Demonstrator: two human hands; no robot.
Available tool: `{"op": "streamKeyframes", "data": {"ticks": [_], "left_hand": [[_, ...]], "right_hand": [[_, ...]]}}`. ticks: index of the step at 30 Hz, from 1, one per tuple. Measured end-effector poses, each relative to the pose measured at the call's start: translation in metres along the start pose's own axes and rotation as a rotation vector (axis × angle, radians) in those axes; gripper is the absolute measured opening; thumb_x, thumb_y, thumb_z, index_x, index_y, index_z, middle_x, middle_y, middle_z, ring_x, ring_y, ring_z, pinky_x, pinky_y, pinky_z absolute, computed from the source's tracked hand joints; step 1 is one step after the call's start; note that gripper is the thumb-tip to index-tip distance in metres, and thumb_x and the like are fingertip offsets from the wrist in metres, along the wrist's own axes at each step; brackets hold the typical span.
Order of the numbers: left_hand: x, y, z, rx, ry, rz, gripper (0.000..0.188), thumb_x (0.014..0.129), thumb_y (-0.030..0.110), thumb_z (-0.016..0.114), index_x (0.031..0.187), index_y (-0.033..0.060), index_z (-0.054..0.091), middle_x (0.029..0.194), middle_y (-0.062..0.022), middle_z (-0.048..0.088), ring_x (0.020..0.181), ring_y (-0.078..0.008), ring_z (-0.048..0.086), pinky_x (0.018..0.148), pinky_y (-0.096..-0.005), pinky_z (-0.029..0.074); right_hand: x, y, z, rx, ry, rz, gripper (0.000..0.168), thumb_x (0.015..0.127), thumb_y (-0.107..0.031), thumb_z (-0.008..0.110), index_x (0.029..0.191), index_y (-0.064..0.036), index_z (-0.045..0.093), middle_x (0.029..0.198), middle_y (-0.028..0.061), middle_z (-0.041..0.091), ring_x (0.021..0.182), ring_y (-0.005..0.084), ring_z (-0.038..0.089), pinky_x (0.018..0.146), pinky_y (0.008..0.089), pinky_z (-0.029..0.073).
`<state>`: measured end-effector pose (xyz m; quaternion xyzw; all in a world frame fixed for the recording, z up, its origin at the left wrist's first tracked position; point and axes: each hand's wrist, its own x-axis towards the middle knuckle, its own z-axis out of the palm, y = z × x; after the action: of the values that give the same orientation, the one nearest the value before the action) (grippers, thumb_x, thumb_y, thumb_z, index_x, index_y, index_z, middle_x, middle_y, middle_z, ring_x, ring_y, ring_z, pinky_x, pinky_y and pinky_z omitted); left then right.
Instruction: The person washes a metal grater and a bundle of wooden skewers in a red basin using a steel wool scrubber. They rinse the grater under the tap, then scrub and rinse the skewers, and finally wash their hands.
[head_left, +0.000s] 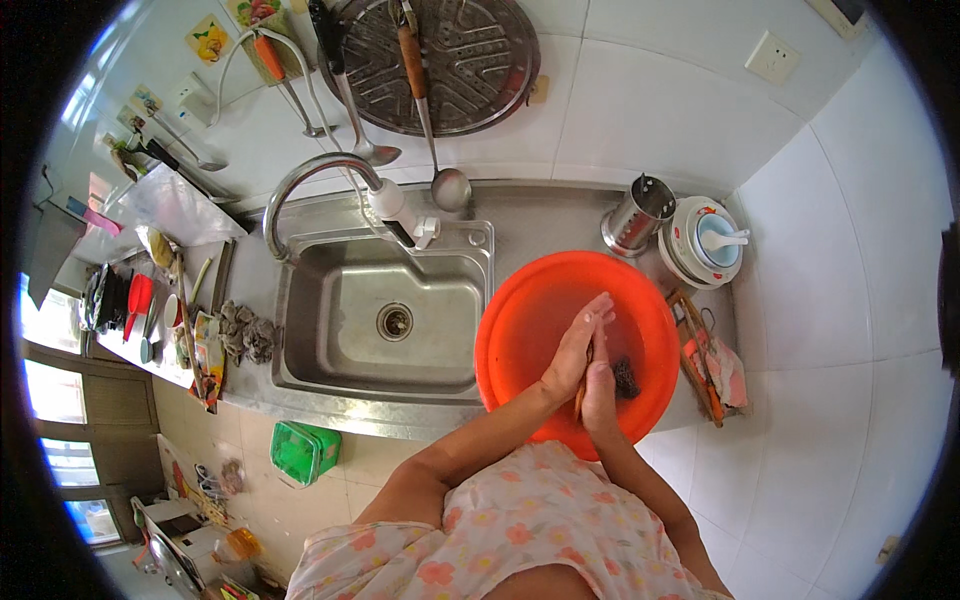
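An orange-red plastic basin (517, 300) with water in it stands on the steel counter, right of the sink. Over the basin my left hand (574, 360) and my right hand (598, 386) are pressed palm to palm, fingers pointing away from me. Between the palms is a thin bundle of brown sticks, perhaps chopsticks (580, 401), mostly hidden by the hands. A dark scouring pad (625, 379) lies in the basin, close beside my right hand.
The steel sink (360, 300) with its curved faucet (322, 161) is to the left. Behind the basin stand a perforated steel utensil holder (637, 214) and stacked dishes (694, 240). A rack with a pink cloth (724, 371) is at the right. Ladles and a round steamer plate (480, 67) hang on the wall.
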<state>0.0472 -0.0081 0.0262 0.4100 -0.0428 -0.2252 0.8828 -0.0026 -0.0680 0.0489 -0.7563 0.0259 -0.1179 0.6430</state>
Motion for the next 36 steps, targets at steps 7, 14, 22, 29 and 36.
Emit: {"op": "streamKeyframes", "data": {"ticks": [7,14,22,29,36], "left_hand": [[-0.006,0.015,0.022,0.048,0.068,-0.064,0.061,0.101,0.035,0.030,0.149,0.0018,0.013,0.156,-0.0120,0.013,0.143,-0.0234,0.015,0.117,-0.0329,0.011],[-0.016,-0.020,0.017,0.237,0.075,0.111,0.065,0.101,0.041,0.026,0.148,-0.0013,0.014,0.155,-0.0153,0.016,0.144,-0.0262,0.010,0.117,-0.0337,0.009],[-0.021,-0.020,0.025,0.303,0.038,0.175,0.064,0.102,0.040,0.024,0.148,-0.0014,0.012,0.155,-0.0147,0.013,0.144,-0.0254,0.008,0.116,-0.0343,0.007],[-0.004,-0.013,0.016,0.372,-0.121,0.318,0.063,0.101,0.039,0.025,0.149,-0.0005,0.012,0.155,-0.0142,0.014,0.144,-0.0256,0.010,0.116,-0.0343,0.008],[0.003,-0.007,0.007,0.221,-0.057,0.159,0.062,0.101,0.037,0.026,0.149,-0.0003,0.012,0.155,-0.0148,0.014,0.144,-0.0264,0.010,0.116,-0.0344,0.009]], "right_hand": [[-0.006,0.005,0.002,-0.010,0.000,-0.011,0.066,0.099,-0.042,0.024,0.147,0.002,0.019,0.155,0.0158,0.017,0.144,0.0296,0.012,0.116,0.0401,0.007],[0.018,-0.003,-0.012,0.058,-0.001,0.053,0.066,0.099,-0.042,0.024,0.147,0.002,0.018,0.155,0.0156,0.016,0.144,0.0293,0.011,0.116,0.0400,0.007],[0.022,0.000,-0.011,0.024,0.021,0.021,0.065,0.098,-0.041,0.023,0.147,0.002,0.018,0.155,0.0154,0.016,0.144,0.0289,0.010,0.116,0.0398,0.006],[0.019,-0.007,-0.013,0.005,0.018,0.003,0.065,0.098,-0.040,0.023,0.147,0.002,0.018,0.156,0.0152,0.015,0.144,0.0286,0.010,0.117,0.0397,0.006],[-0.013,0.007,0.002,-0.036,-0.008,-0.018,0.062,0.099,-0.037,0.021,0.147,0.002,0.019,0.156,0.0138,0.015,0.144,0.0266,0.010,0.117,0.0376,0.007]]}}
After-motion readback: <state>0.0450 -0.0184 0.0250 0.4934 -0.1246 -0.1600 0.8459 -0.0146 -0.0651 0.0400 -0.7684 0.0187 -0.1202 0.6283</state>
